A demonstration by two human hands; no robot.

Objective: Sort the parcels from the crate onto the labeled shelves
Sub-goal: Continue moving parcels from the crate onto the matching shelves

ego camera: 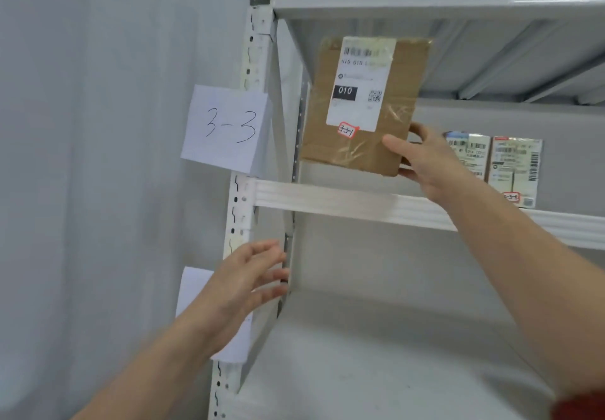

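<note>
Brown parcel stands upright at the left end of the shelf marked by the paper sign "3-3". Its red-edged sticker reads 3-3-1, so placement appears correct. Label faces outward, presumably for reading. Right hand grips the lower right corner, thumb in front, fingers curled behind. Left hand holds nothing, its fingers loosely spread beside the upright post. Two other parcels stand further right

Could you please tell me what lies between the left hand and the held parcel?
The shelf's front beam, between left hand and parcel, in the head view.
</note>
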